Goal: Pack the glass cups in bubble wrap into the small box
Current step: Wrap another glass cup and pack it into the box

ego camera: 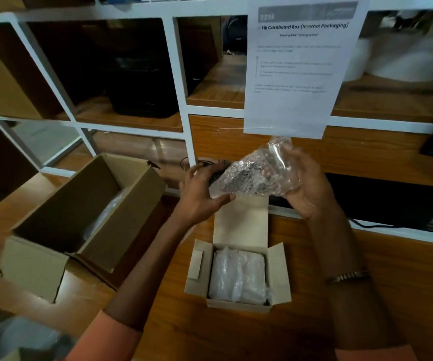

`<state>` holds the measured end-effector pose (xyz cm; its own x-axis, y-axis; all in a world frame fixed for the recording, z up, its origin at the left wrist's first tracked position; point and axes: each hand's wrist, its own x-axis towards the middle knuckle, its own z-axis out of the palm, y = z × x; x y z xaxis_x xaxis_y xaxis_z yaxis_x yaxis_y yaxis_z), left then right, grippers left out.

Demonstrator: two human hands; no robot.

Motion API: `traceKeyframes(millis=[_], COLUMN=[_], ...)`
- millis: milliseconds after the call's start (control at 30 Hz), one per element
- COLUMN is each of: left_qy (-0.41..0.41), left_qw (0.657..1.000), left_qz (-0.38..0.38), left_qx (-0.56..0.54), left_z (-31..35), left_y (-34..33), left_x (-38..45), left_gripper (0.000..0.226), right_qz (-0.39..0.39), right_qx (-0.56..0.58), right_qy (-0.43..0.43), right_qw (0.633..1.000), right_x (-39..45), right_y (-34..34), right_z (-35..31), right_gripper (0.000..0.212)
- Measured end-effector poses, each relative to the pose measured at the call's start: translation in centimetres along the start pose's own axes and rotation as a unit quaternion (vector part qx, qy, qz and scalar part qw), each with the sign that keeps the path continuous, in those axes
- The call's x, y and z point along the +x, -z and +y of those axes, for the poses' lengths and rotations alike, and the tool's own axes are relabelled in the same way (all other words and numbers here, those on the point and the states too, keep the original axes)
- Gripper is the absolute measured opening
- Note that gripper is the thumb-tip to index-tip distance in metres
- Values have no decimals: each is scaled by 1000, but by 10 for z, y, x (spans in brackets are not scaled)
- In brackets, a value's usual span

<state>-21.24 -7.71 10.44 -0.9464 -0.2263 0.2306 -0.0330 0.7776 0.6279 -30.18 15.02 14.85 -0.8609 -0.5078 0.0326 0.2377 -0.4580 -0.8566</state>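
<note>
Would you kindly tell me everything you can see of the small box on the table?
The small box is plain beige cardboard, standing open on the wooden table below the hands. Its long lid flap stands up at the far side, and a short flap folds out on each side. Inside, clear bubble wrap fills most of the cavity; whether a cup is within it cannot be told. Neither hand touches the box: the left hand and right hand hold another wrapped bundle above it.
</note>
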Motion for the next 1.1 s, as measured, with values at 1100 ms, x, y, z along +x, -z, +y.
traceKeyframes(millis=[1100], left_qy=[135], left_qw=[731], left_qz=[-70], left_qx=[-665], left_z=[18], left_y=[0], left_x=[-4], left_gripper=[67], right_qz=[-123], right_qx=[-404], right_qy=[-145], right_qw=[895], right_x=[-3], right_y=[30], right_z=[70], right_gripper=[89])
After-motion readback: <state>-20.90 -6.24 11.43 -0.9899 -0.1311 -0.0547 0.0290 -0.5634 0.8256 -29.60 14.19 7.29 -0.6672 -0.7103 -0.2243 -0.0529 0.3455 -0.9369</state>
